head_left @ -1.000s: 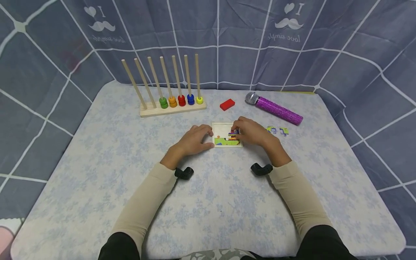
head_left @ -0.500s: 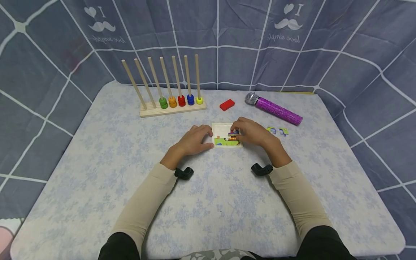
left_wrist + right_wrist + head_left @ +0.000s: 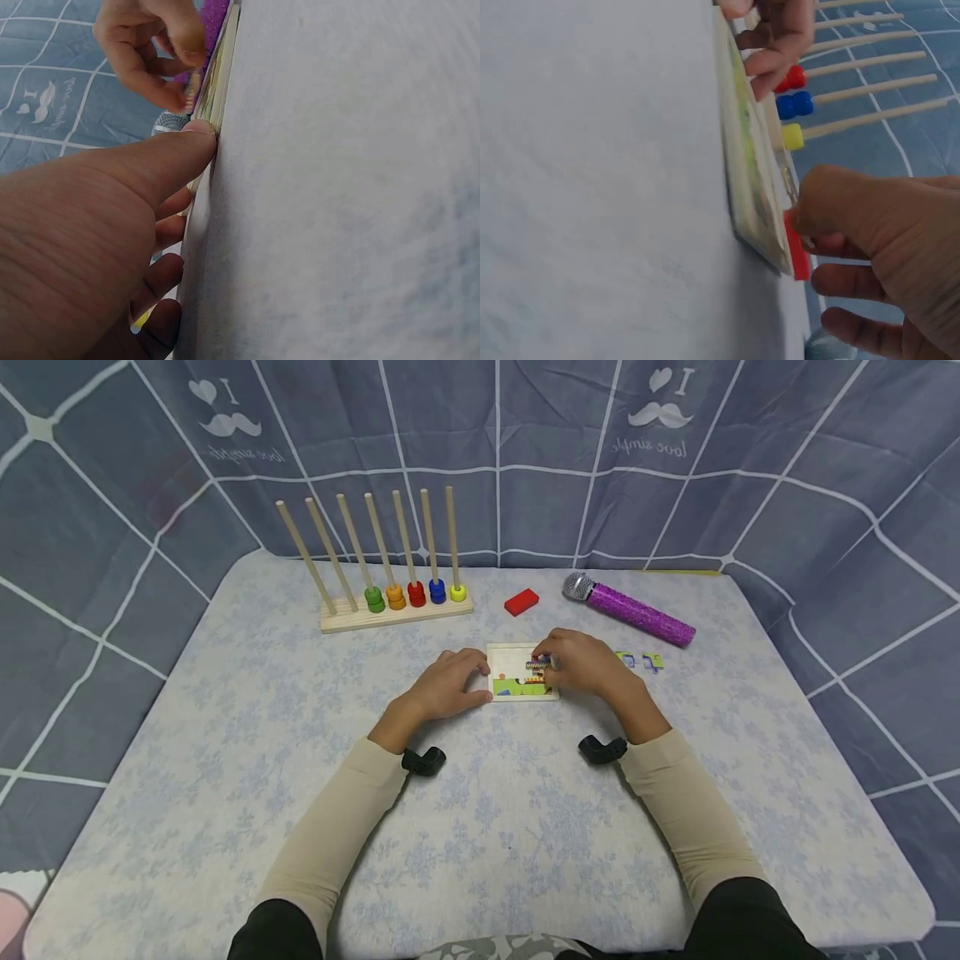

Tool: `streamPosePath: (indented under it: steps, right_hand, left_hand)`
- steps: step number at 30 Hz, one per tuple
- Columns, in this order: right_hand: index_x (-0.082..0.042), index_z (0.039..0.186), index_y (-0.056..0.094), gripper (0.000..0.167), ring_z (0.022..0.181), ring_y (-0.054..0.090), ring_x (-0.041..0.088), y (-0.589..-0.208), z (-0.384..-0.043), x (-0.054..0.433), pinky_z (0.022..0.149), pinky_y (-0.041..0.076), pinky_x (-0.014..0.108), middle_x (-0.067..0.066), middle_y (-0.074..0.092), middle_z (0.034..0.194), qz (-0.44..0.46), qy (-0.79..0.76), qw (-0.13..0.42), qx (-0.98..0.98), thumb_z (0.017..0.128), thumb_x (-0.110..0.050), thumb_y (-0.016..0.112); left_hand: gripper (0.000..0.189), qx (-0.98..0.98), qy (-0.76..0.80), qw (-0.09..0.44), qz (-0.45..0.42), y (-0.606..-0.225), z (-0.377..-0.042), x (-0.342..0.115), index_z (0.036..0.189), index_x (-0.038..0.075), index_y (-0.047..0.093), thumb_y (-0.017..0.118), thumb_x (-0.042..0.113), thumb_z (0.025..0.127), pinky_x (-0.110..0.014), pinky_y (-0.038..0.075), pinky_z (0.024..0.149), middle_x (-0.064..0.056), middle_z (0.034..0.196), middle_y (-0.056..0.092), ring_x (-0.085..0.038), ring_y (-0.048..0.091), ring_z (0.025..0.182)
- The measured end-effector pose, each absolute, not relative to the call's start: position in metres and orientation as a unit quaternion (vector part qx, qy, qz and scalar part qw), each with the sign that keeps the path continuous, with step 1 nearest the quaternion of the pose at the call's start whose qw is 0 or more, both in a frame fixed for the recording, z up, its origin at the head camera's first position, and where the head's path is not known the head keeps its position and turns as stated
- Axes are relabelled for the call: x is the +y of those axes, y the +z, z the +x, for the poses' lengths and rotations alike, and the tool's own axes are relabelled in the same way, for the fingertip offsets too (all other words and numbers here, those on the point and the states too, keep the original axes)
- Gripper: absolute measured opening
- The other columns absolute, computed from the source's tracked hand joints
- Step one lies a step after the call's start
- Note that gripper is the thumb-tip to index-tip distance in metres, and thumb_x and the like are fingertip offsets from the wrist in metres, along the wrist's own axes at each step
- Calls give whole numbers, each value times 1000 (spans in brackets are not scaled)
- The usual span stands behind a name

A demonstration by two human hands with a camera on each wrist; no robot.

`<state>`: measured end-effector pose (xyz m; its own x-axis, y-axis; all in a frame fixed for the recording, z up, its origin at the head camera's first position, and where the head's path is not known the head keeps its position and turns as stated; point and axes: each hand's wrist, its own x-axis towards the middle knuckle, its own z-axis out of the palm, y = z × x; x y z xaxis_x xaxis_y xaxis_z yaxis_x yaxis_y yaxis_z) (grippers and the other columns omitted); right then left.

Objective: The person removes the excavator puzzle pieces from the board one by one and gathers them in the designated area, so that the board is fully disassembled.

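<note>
Around mid-worktop (image 3: pixel 495 827) I've got the puzzle tray (image 3: pixel 512 645), maybe half done by my guess: green bottom strip (image 3: pixel 517 689) in, upper left looking bare, plus one loose piece (image 3: pixel 626 659) and a second loose piece (image 3: pixel 653 661) out at 3 o'clock. My right grip (image 3: pixel 583 662) is pinching a striped piece (image 3: pixel 537 666) at its 9 o'clock, around the tray's 2 o'clock. Left grip (image 3: pixel 450 683), fingers relaxed, just braces the tray's 9 o'clock edge.

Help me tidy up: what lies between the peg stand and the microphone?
In the head view, a red block lies between the peg stand and the microphone, apart from both.
</note>
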<state>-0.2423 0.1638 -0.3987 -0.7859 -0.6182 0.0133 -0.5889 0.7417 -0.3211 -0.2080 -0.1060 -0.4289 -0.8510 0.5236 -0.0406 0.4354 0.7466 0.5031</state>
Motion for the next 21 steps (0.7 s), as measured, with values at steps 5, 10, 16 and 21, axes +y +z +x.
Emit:
streamPosePath:
  steps: [5,10,16,21]
  right_hand:
    - [-5,121,71,31,94,61,27,-389,-244,188,78,50,43,10,68,114,-316,-214,26,924,90,-9,70]
    - [-1,116,71,26,94,64,32,-378,-237,233,77,50,48,15,69,111,-296,-241,2,924,90,-5,69]
    - [2,108,71,19,91,66,37,-383,-215,298,79,50,55,19,69,104,-256,-237,-21,937,89,1,70]
    - [6,108,70,19,93,67,42,-396,-199,328,81,52,58,23,68,106,-222,-252,-9,942,89,4,71]
  left_hand:
    - [39,930,245,92,257,-429,-208,-106,125,10,56,70,34,97,-43,34,108,-8,148,48,-30,44,125]
    - [39,931,245,94,254,-429,-207,-106,125,11,56,70,34,97,-43,33,109,-8,148,48,-30,43,126]
    - [39,930,249,97,253,-428,-207,-107,125,10,56,71,33,97,-44,34,108,-8,149,47,-31,43,126]
    - [40,931,247,91,254,-428,-208,-107,125,10,56,72,32,96,-43,34,108,-9,148,48,-30,44,125]
